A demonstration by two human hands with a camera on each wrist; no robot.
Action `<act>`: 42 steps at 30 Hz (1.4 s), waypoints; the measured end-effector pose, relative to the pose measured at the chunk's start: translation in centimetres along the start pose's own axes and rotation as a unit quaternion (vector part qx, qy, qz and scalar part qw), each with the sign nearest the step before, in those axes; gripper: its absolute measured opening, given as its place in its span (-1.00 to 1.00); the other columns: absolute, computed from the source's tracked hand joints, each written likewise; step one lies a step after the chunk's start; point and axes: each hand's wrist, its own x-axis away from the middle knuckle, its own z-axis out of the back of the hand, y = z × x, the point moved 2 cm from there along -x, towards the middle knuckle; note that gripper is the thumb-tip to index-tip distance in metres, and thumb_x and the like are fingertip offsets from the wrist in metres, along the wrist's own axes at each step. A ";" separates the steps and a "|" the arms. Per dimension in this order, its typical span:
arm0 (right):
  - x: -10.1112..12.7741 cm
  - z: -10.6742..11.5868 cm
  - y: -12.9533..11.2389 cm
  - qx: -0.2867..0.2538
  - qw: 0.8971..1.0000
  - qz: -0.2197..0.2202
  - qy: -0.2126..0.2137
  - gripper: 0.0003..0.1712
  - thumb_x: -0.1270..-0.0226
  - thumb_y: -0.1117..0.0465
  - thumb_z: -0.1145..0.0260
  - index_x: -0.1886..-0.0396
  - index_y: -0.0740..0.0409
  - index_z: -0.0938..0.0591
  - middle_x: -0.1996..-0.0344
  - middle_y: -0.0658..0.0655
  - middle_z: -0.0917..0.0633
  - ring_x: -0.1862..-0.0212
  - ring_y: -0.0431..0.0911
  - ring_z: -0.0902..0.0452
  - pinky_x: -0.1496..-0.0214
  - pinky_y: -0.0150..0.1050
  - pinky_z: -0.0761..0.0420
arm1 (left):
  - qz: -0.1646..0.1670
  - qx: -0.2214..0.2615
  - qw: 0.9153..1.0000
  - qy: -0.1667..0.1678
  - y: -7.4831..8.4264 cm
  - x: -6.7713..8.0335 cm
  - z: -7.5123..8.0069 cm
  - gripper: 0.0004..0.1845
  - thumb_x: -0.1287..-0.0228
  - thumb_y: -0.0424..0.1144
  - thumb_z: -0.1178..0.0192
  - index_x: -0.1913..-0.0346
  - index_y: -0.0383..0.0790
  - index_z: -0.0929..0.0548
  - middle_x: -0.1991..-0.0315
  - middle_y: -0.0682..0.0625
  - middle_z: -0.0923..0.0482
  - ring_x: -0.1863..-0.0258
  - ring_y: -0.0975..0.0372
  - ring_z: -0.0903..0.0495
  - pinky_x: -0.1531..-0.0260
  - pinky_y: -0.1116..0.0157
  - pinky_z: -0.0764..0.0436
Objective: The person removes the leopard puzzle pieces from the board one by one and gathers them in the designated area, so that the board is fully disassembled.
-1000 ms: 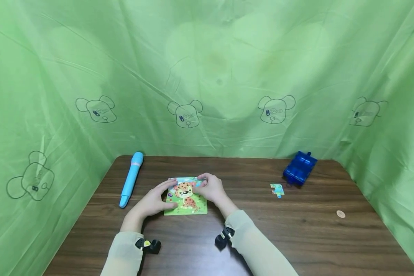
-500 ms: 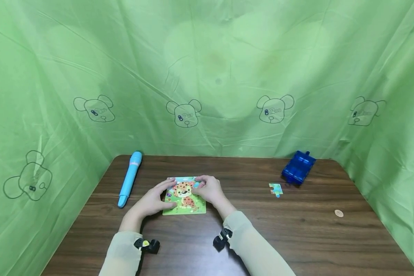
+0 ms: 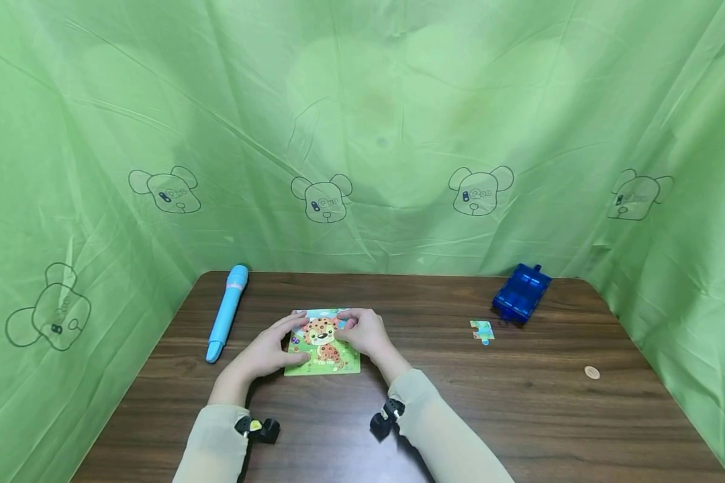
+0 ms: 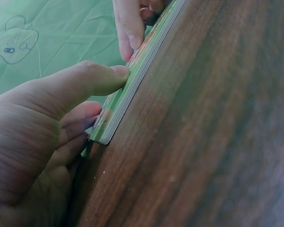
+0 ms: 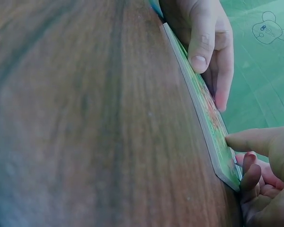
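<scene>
A square jigsaw puzzle (image 3: 328, 362) with a spotted cartoon leopard on a green and sky-blue ground lies flat on the brown table. My left hand (image 3: 267, 350) spans its left side, fingers fairly straight, with the thumb pressing on the lower left face. At the upper right corner, my right hand (image 3: 368, 335) pinches with its thumb on the face and its other fingers curled by the edge. That corner is partly hidden by the fingers, so whether a separate piece is between them is unclear. The right wrist view shows the thick pale edge of the puzzle (image 5: 203, 125) and both hands at it.
One loose blue puzzle piece (image 3: 482, 331) lies to the right. Behind it is a translucent blue plastic case (image 3: 521, 294). A small pale round disc (image 3: 592, 372) lies further right. On the left is a light-blue toy microphone (image 3: 227, 314). A green curtain (image 3: 387, 241) stands behind the table.
My right hand has shifted slightly left at the puzzle's upper right corner, its fingers more bent. The left hand keeps its place. The whole view has drifted a little.
</scene>
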 end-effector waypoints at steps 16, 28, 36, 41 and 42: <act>0.0 -0.1 -0.1 -0.005 1.000 -0.008 0.000 -0.61 -0.21 0.38 -0.61 -0.07 0.23 -0.84 0.55 -0.09 -0.55 0.50 -0.25 -0.42 0.45 -0.38 -0.41 | 0.007 -0.004 1.000 -0.009 0.1 0.0 0.0 -0.05 -0.34 0.12 -0.55 -0.67 -0.18 -0.41 -0.74 -0.14 -0.16 -0.73 -0.17 -0.06 -0.58 -0.34 -0.19; 0.0 -0.1 -0.1 -0.005 1.000 -0.004 0.008 -0.60 -0.18 0.37 -0.64 -0.04 0.17 -0.82 0.52 -0.09 -0.53 0.49 -0.22 -0.40 0.45 -0.36 -0.41 | 0.012 -0.003 1.000 -0.015 0.3 0.0 0.1 -0.05 -0.36 0.12 -0.53 -0.67 -0.18 -0.39 -0.75 -0.15 -0.13 -0.74 -0.18 -0.04 -0.58 -0.34 -0.19; -0.2 -0.2 0.1 -0.029 0.999 -0.010 0.017 -0.64 -0.21 0.35 -0.65 -0.01 0.12 -0.82 0.26 0.09 -0.72 0.27 -0.15 -0.53 0.21 -0.27 -0.56 | 0.010 -0.001 1.000 -0.015 0.4 0.1 0.2 -0.05 -0.37 0.12 -0.52 -0.67 -0.19 -0.39 -0.75 -0.17 -0.14 -0.73 -0.19 -0.04 -0.59 -0.34 -0.18; -0.2 -0.1 0.1 -0.028 0.999 -0.004 0.022 -0.76 -0.34 0.29 -0.62 0.03 0.08 -0.82 0.20 0.06 -0.78 0.16 -0.14 -0.59 0.04 -0.19 -0.58 | 0.009 0.002 1.000 -0.014 0.4 0.1 0.1 -0.06 -0.36 0.10 -0.53 -0.67 -0.21 -0.40 -0.74 -0.17 -0.15 -0.73 -0.18 -0.05 -0.59 -0.32 -0.18; -0.2 -0.1 0.2 -0.027 0.999 -0.002 0.023 -0.79 -0.36 0.28 -0.61 0.04 0.07 -0.82 0.21 0.04 -0.78 0.16 -0.14 -0.59 0.03 -0.18 -0.58 | 0.008 0.002 1.000 -0.014 0.4 0.1 0.1 -0.06 -0.36 0.10 -0.53 -0.67 -0.22 -0.40 -0.74 -0.17 -0.16 -0.73 -0.18 -0.05 -0.59 -0.33 -0.18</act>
